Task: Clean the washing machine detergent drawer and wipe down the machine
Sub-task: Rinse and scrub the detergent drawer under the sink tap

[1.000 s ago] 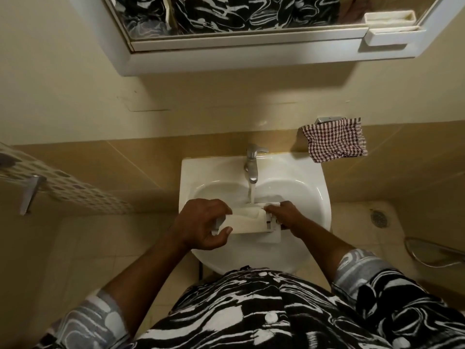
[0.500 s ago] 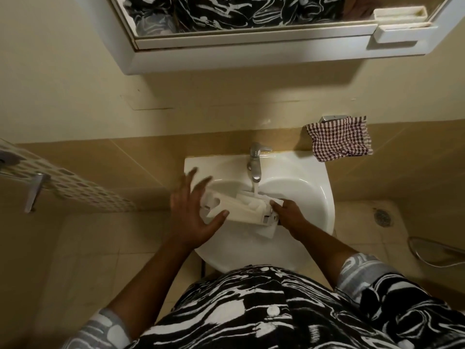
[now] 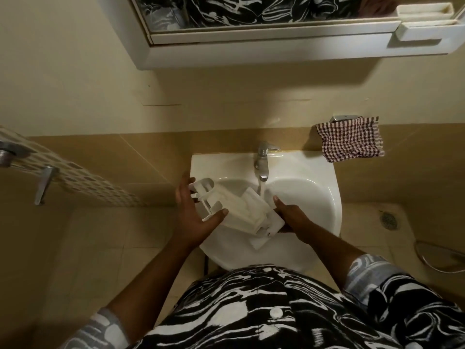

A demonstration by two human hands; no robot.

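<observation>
1. Head view: the detergent drawer [image 3: 236,207] lies slantwise above the sink [image 3: 324,177], its middle under the water running from the tap [image 3: 263,159]. Whether its lower corner touches the basin I cannot tell.
2. The left grip [image 3: 193,215] is spread, fingers straight. It cradles the drawer's open rear end, with the thumb against the near wall.
3. The right grip [image 3: 293,217] holds the front-panel end. Its index finger lies straight along the side, and the other fingers look tucked under the panel.
4. Judging by its look, the drawer is thin moulded plastic: light and stiff, but slick when wet.
5. The rear lugs and inner dividers seem the likeliest parts to snap. The solid front panel and outer side walls are the safer places to hold.
</observation>
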